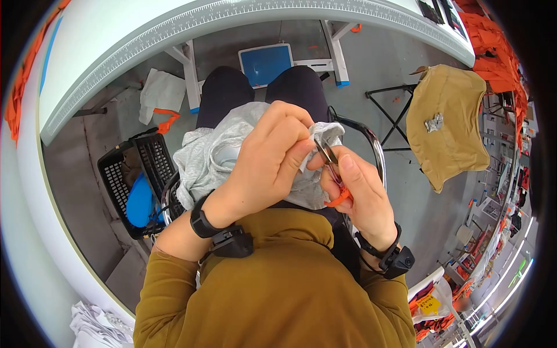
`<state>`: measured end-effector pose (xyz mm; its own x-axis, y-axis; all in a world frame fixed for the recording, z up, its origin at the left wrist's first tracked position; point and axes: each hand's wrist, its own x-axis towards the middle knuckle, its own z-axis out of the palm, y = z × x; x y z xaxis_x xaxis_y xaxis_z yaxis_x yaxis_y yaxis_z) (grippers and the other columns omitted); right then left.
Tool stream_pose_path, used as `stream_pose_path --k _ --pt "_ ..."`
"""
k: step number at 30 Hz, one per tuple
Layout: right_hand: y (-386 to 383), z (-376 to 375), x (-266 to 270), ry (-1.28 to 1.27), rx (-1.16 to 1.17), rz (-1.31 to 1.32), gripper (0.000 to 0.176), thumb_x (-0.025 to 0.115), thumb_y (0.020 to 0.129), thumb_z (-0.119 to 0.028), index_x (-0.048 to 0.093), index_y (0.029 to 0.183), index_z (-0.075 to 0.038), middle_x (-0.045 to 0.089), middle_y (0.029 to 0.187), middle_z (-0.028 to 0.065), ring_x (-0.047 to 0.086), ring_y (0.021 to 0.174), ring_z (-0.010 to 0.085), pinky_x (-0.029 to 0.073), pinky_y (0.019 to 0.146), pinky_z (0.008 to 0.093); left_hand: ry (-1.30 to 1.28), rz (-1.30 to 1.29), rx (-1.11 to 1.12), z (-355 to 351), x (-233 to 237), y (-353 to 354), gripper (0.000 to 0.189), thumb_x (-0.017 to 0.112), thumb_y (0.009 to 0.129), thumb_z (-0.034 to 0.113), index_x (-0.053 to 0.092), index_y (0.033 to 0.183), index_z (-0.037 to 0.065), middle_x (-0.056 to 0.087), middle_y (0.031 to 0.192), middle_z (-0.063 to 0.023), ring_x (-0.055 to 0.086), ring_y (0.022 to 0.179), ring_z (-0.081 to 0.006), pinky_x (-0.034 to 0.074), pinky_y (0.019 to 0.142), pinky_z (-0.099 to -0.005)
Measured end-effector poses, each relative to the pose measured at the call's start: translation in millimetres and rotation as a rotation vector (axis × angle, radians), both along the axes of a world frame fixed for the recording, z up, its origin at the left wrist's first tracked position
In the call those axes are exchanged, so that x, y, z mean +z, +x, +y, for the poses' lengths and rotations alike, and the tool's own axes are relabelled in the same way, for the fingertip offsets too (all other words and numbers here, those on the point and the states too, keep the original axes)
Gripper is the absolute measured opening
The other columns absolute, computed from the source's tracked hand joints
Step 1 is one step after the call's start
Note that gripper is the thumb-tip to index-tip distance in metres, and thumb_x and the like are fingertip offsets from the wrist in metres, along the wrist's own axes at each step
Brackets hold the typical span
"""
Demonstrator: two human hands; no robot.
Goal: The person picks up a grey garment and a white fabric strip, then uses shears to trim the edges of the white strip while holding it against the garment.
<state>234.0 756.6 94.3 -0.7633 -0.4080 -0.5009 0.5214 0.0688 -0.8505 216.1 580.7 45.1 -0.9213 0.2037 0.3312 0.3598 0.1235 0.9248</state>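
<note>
A light grey garment [203,148] lies bunched over my lap. My left hand [275,153] is closed, pinching a gathered edge of this cloth between thumb and fingers. In my right hand [362,188] is a small pair of scissors [329,159] with an orange handle, gripped by thumb and curled fingers. The metal blades point up and left, right at the cloth beside my left fingertips. Part of the garment rises behind the blades, and my left hand hides some of its folds.
A white table [139,17] with a ruler edge curves across the front. On the left floor stands a black crate [125,185] holding a blue item. A tan cloth [444,116] covers a folding stand at right. Metal chair armrests [380,151] flank my lap.
</note>
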Motion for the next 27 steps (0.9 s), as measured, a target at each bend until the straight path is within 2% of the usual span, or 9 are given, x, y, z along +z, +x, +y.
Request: stream_pose_path --k 3,12,14,17,19,27 --pt "1 -1 -2 -0.074 -0.028 -0.020 0.044 0.030 0.100 -0.037 0.056 0.103 -0.002 0.037 0.062 -0.0041 0.029 0.051 0.0029 0.026 0.046 0.0180 -0.086 0.105 0.036 1 1 -1 0.006 0.055 0.085 0.002 0.050 0.082 0.001 0.052 0.089 -0.0115 0.048 0.068 -0.0224 0.042 0.059 -0.0283" --pt "4 -3 -11 -0.141 -0.072 -0.004 0.042 0.030 0.100 -0.036 0.055 0.101 -0.002 0.037 0.062 -0.0043 0.028 0.051 0.0022 0.025 0.046 0.0170 0.012 -0.102 -0.083 -5 -4 -3 0.008 0.054 0.087 0.005 0.050 0.083 0.000 0.048 0.085 -0.0109 0.048 0.070 -0.0241 0.041 0.060 -0.0302" --pt "3 -4 -12 -0.117 -0.068 0.013 0.041 0.030 0.100 -0.035 0.055 0.101 -0.002 0.037 0.062 -0.0041 0.029 0.052 0.0024 0.025 0.046 0.0173 -0.075 0.032 -0.001 -2 -2 -3 0.009 0.054 0.088 0.006 0.050 0.083 0.000 0.047 0.083 -0.0111 0.047 0.069 -0.0245 0.041 0.059 -0.0302" --pt "4 -4 -15 -0.047 -0.055 0.085 0.041 0.031 0.100 -0.035 0.055 0.101 -0.003 0.038 0.062 -0.0037 0.030 0.053 0.0031 0.026 0.047 0.0182 -0.086 0.068 0.032 0 -2 -4 0.010 0.055 0.088 0.007 0.050 0.083 0.000 0.047 0.083 -0.0114 0.047 0.068 -0.0249 0.041 0.059 -0.0302" --pt "4 -3 -15 0.001 -0.050 0.142 0.040 0.031 0.100 -0.035 0.055 0.101 -0.003 0.038 0.062 -0.0035 0.030 0.053 0.0035 0.027 0.048 0.0188 -0.089 0.067 0.035 1 -1 -4 0.009 0.055 0.088 0.006 0.050 0.083 0.000 0.046 0.083 -0.0115 0.047 0.068 -0.0249 0.041 0.059 -0.0301" --pt "4 -1 -11 -0.018 -0.061 0.090 0.041 0.031 0.100 -0.035 0.055 0.101 -0.003 0.037 0.062 -0.0040 0.031 0.053 0.0036 0.027 0.048 0.0187 -0.093 0.063 0.038 3 -1 -4 0.009 0.054 0.088 0.005 0.050 0.083 0.000 0.047 0.083 -0.0114 0.047 0.068 -0.0249 0.041 0.059 -0.0299"
